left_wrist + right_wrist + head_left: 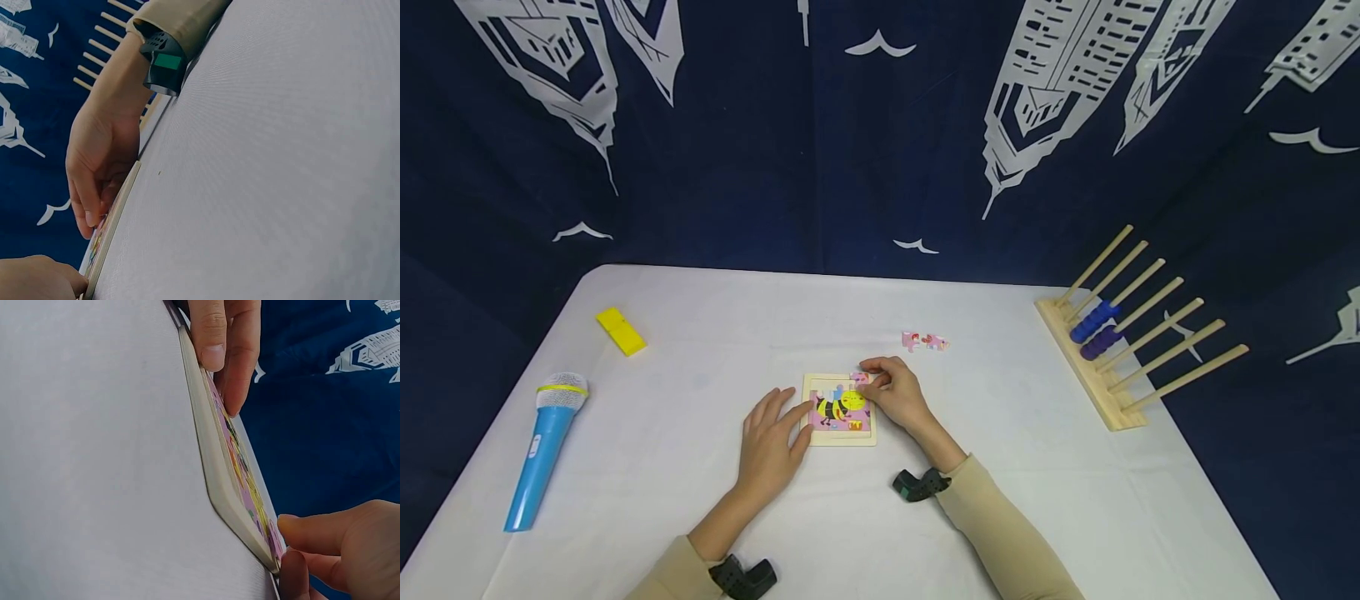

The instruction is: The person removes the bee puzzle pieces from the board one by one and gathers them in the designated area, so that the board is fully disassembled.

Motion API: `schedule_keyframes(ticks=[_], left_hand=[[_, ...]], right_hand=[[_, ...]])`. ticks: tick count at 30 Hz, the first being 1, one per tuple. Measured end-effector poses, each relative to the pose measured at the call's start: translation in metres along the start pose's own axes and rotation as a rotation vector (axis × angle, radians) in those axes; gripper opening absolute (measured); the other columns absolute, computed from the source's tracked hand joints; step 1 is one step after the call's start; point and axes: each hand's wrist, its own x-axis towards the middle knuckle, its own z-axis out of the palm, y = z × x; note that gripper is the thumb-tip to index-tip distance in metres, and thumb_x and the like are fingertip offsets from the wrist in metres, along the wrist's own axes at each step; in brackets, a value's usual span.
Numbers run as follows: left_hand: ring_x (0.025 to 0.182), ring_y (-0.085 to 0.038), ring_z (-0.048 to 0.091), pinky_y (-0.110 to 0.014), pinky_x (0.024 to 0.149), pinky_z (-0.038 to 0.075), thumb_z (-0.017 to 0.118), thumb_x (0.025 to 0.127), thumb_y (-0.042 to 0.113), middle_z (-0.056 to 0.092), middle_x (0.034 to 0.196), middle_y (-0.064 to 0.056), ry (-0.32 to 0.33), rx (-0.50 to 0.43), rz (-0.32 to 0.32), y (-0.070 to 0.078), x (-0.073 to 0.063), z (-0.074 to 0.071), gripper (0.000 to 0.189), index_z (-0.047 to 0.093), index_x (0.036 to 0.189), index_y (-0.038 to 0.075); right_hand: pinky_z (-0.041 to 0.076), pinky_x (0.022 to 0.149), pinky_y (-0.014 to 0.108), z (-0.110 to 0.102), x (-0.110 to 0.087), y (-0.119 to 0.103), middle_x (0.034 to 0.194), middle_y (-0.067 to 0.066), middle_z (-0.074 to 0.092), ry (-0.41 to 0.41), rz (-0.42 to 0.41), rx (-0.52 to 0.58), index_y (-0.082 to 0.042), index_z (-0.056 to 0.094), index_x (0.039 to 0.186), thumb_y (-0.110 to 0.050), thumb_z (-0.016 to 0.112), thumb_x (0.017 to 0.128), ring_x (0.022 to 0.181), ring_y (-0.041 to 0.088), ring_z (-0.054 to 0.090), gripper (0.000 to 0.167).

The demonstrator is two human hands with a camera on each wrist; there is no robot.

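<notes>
The puzzle tray [841, 442] is lying flat on the white table [647, 450], between the two hands. A pink piece [859, 377] is overlapping the tray's far right corner and is not appearing seated. Principal risk: the piece may be jamming or flipping if it is pressed down while crossing the rim. Secondary risk: uneven pressure at that corner may be tilting the tray or lifting neighbouring pieces, should the opposite side be held too lightly.

Condition: the tray is showing a pale wooden border around a yellow-and-black bee picture [839, 406] on pink ground. Fingers are partly covering its edges; whether every other slot is filled, I am not able to tell.

The right hand [897, 393] is pinching the pink piece between thumb and finger. The left hand [772, 446] is staying the tray's left side with relaxed, spread fingers. Two loose pieces [911, 341] are lying beyond the tray's far right corner. Well left of the tray, a blue microphone [546, 458] and a yellow block [621, 332] are resting; well right, a peg rack [1092, 367] is standing.
</notes>
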Motion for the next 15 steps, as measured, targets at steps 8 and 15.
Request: schedule_keyframes(ticks=[8, 15], left_hand=[[0.135, -0.042, 0.037, -0.059, 0.106, 0.028, 0.072, 0.087, 0.013, 0.054, 0.136, -0.022, -0.003, 0.004, -0.001, -0.0002, 0.0001, -0.0002, 0.033, 0.07, 0.118, 0.006], [0.135, -0.042, 0.038, -0.059, 0.105, 0.029, 0.072, 0.086, 0.012, 0.054, 0.136, -0.022, 0.006, 0.0, 0.005, -0.0005, 0.0, 0.0004, 0.032, 0.07, 0.117, 0.006]], right_hand=[[0.041, 0.065, 0.02, 0.0006, 0.001, 0.0023, 0.102, 0.014, 0.059, -0.012, -0.061, -0.102, -0.002, 0.071, 0.109, -0.003, 0.074, 0.083, 0.072, 0.012, 0.053, 0.027], [0.042, 0.066, 0.02, -0.0001, 0.0007, 0.0008, 0.099, 0.013, 0.059, -0.007, -0.068, -0.107, -0.003, 0.07, 0.108, -0.002, 0.075, 0.082, 0.072, 0.012, 0.053, 0.026]])
